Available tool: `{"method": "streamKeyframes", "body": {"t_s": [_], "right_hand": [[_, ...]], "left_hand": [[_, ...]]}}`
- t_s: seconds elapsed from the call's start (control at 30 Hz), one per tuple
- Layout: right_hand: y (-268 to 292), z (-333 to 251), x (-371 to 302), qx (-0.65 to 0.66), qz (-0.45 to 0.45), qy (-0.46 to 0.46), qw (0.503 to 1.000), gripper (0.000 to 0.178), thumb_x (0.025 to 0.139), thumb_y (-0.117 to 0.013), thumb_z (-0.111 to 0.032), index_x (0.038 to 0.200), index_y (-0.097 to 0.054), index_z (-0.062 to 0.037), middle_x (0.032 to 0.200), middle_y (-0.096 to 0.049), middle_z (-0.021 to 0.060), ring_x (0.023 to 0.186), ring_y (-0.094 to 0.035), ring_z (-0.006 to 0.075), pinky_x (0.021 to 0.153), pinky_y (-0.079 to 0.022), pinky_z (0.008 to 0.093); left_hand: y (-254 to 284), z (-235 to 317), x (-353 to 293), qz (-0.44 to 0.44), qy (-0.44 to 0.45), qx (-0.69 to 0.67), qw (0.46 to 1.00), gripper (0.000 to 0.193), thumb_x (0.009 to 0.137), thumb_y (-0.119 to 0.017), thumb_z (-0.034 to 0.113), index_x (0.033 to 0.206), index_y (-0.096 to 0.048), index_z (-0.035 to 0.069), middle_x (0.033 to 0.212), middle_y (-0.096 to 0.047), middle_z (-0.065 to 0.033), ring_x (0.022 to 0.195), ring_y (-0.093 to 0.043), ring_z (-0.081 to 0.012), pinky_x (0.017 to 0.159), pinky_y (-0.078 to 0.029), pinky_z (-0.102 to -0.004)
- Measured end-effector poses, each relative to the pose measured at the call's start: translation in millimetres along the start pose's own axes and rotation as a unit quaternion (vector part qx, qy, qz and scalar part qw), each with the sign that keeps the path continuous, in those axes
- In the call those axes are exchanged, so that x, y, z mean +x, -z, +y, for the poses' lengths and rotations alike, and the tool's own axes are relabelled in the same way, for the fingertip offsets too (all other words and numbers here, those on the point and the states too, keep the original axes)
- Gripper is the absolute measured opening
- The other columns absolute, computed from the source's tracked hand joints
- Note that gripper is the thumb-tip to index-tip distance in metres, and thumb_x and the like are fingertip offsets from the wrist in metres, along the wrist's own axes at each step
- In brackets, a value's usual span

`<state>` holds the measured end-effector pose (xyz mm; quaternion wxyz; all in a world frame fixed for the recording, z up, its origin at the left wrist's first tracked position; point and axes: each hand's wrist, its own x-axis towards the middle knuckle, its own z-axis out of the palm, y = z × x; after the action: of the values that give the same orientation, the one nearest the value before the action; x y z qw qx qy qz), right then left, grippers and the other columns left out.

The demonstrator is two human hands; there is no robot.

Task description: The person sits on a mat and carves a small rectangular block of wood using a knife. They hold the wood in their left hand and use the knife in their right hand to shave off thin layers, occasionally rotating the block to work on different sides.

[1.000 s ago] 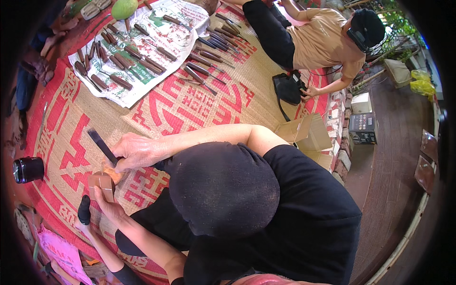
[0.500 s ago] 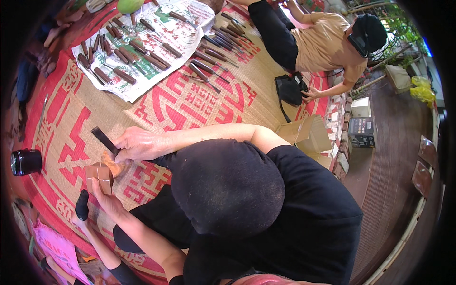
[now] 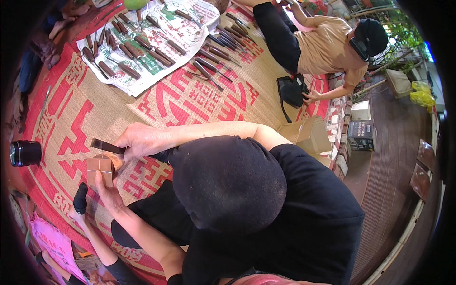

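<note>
My left hand point(image 3: 109, 191) grips a brown wooden block point(image 3: 98, 172) marked with pale lines, thumb across its near face. My right hand point(image 3: 137, 141) is closed around a dark flat bar-shaped tool point(image 3: 107, 146), whose free end points left just above the block's far edge. The hand hides the tool's other end. Behind the block and under my right hand is an orange-tan shape point(image 3: 115, 161) that I cannot make out fully. My raised knee point(image 3: 228, 185), in dark dusty trousers, stands between my forearms.
A patterned straw mat point(image 3: 90, 104) covers the floor. Several wooden-handled chisels point(image 3: 176, 46) lie on a white sheet point(image 3: 142, 84) and beside it. A black jar point(image 3: 25, 153) stands far left. Another person's limb point(image 3: 97, 237) comes close at lower left. A person in a tan shirt point(image 3: 327, 45) sits far right.
The tool in my right hand has turned flatter, its free end lower and nearer the block. The block has turned slightly in my left hand, showing its face more squarely.
</note>
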<state>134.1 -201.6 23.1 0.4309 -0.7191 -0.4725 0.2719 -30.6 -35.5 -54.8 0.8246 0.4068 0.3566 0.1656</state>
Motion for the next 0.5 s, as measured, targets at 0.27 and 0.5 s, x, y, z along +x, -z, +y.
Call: {"method": "streamKeyframes", "body": {"t_s": [0.27, 0.5], "right_hand": [[1.3, 0.6, 0.3, 0.014, -0.002, 0.001, 1.0, 0.02, 0.067, -0.066, -0.014, 0.084, -0.064, -0.0054, 0.071, -0.062, 0.0143, 0.07, -0.062, 0.0285, 0.062, -0.046, 0.0355], [3.4, -5.2, -0.5, 0.036, 0.0, -0.02, 0.999, 0.019, 0.071, -0.063, -0.015, 0.086, -0.063, -0.0042, 0.07, -0.061, 0.0157, 0.069, -0.062, 0.029, 0.062, -0.045, 0.035]], "left_hand": [[-4.6, -1.1, -4.5, 0.001, -0.016, 0.02, 1.0, 0.061, 0.08, -0.063, 0.035, 0.129, -0.039, 0.006, 0.122, -0.049, -0.0081, 0.112, -0.049, -0.0179, 0.089, -0.042, -0.0364], [-2.4, -5.6, -0.9, 0.032, -0.023, 0.038, 0.999, 0.058, 0.082, -0.06, 0.038, 0.128, -0.041, 0.007, 0.12, -0.05, -0.0066, 0.111, -0.049, -0.0165, 0.087, -0.041, -0.0343]]}}
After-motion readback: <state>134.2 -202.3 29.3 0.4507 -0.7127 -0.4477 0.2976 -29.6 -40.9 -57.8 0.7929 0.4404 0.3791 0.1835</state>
